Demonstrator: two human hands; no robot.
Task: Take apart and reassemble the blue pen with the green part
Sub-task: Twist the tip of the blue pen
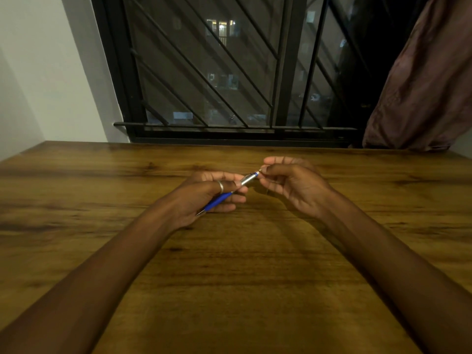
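Blue pen (217, 201) diagonal in left hand (199, 198), silver end toward right hand (293, 185)

Left hand (204, 198) gripping blue pen (221, 198), right hand (293, 185) pinching its tip, above wooden table (229, 290)

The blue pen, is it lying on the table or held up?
Held up. The left hand grips the pen by its barrel; the right hand pinches its silver end.
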